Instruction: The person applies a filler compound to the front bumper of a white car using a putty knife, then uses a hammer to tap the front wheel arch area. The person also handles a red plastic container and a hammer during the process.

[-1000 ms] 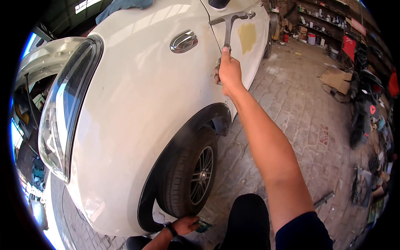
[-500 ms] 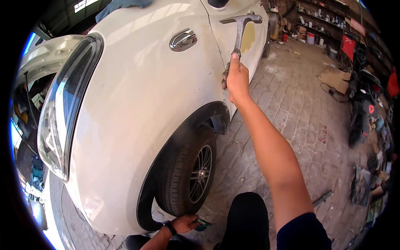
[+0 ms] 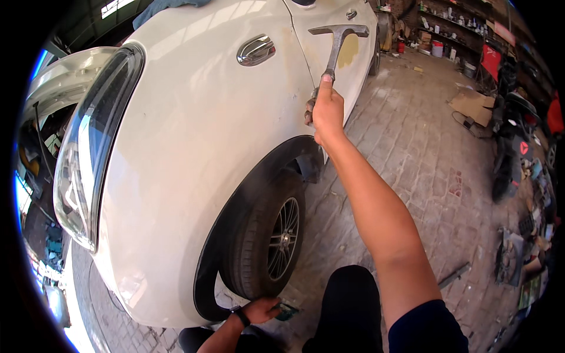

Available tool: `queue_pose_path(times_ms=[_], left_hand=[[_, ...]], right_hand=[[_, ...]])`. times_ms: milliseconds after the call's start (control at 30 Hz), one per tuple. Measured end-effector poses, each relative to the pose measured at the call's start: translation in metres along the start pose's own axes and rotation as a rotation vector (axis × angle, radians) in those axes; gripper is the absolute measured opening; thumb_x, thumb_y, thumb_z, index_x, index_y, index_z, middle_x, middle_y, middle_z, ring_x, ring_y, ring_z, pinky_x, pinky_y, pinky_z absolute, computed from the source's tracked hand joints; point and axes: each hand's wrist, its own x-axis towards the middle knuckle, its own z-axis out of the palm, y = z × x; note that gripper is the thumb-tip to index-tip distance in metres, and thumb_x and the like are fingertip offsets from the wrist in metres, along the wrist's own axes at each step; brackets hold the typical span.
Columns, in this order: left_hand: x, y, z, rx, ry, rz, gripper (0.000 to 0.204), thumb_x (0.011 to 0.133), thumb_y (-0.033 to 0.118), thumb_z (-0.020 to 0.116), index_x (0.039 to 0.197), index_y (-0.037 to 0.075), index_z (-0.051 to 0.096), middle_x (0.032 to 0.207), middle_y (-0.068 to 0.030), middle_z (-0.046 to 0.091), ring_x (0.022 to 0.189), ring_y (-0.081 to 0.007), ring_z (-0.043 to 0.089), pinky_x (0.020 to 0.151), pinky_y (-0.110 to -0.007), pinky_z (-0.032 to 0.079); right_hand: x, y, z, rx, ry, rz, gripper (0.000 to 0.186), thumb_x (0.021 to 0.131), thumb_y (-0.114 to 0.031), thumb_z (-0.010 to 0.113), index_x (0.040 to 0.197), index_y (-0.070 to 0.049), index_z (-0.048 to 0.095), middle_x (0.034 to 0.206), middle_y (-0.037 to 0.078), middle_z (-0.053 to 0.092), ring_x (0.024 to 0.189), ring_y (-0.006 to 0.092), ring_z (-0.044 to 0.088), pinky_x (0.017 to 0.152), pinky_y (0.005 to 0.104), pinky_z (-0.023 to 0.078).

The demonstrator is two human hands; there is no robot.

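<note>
My right hand (image 3: 328, 112) is closed round the handle of a metal body hammer (image 3: 336, 53), held upright before the car's white fender and door. The hammer's head has a pointed end at left and a blunt end at right. Low beside the front wheel (image 3: 283, 240), my left hand (image 3: 262, 310), with a dark band at the wrist, is closed at the edge of a small dark green item (image 3: 287, 312). Its kind cannot be made out. The white fender (image 3: 176, 147) carries a chrome side trim (image 3: 256, 50) and a black wheel-arch trim (image 3: 215, 259).
A headlight (image 3: 79, 176) stands at the left under a raised hood. Behind the hammer, the door has a yellowish filler patch (image 3: 348, 52). On the brick floor (image 3: 406, 153) at right lie cardboard (image 3: 472, 107), a dark bar (image 3: 455, 275) and heaped parts. Shelves line the far wall.
My right hand and the hammer have shifted slightly left against the fender. The whole view has moved a little; my left hand stays beside the wheel.
</note>
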Motion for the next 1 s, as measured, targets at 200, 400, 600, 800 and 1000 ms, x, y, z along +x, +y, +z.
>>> queue_pose_path(times_ms=[200, 400, 600, 800, 1000], left_hand=[[-0.001, 0.002, -0.001, -0.009, -0.011, -0.015, 0.029, 0.100, 0.026, 0.063, 0.106, -0.002, 0.058, 0.095, -0.0284, 0.063, 0.092, -0.0474, 0.064, 0.080, -0.050, 0.050], [-0.001, 0.000, -0.002, -0.003, -0.067, -0.065, 0.031, 0.100, 0.027, 0.063, 0.109, -0.002, 0.059, 0.098, -0.0292, 0.064, 0.096, -0.0478, 0.064, 0.082, -0.050, 0.050], [-0.001, 0.000, -0.001, 0.036, -0.025, -0.012, 0.031, 0.100, 0.027, 0.063, 0.108, -0.002, 0.059, 0.096, -0.0286, 0.064, 0.095, -0.0474, 0.064, 0.081, -0.050, 0.050], [-0.004, -0.004, 0.005, 0.012, 0.034, 0.019, 0.029, 0.099, 0.026, 0.064, 0.106, -0.002, 0.059, 0.097, -0.0290, 0.064, 0.096, -0.0479, 0.064, 0.082, -0.049, 0.051], [-0.003, 0.003, -0.001, -0.007, -0.006, -0.025, 0.030, 0.099, 0.026, 0.063, 0.107, -0.002, 0.060, 0.096, -0.0295, 0.064, 0.096, -0.0486, 0.064, 0.081, -0.049, 0.051]], right_hand=[[-0.003, 0.000, -0.006, -0.050, -0.028, 0.056, 0.058, 0.108, -0.059, 0.045, 0.081, -0.009, 0.045, 0.063, 0.004, 0.048, 0.047, 0.0172, 0.044, 0.044, 0.0352, 0.040], [-0.008, -0.003, -0.005, -0.057, -0.064, 0.061, 0.058, 0.107, -0.061, 0.045, 0.081, -0.009, 0.045, 0.063, 0.003, 0.047, 0.048, 0.0161, 0.045, 0.044, 0.0342, 0.039], [-0.008, -0.001, -0.002, 0.002, 0.005, -0.006, 0.058, 0.108, -0.059, 0.045, 0.079, -0.008, 0.044, 0.062, 0.003, 0.046, 0.046, 0.0166, 0.044, 0.042, 0.0350, 0.039], [-0.023, 0.002, -0.006, 0.074, 0.070, 0.026, 0.056, 0.111, -0.052, 0.044, 0.076, -0.008, 0.041, 0.061, 0.002, 0.043, 0.046, 0.0152, 0.043, 0.040, 0.0345, 0.037], [-0.018, 0.011, -0.016, 0.017, 0.040, 0.049, 0.058, 0.108, -0.059, 0.044, 0.081, -0.008, 0.045, 0.063, 0.004, 0.048, 0.045, 0.0169, 0.045, 0.043, 0.0344, 0.039]])
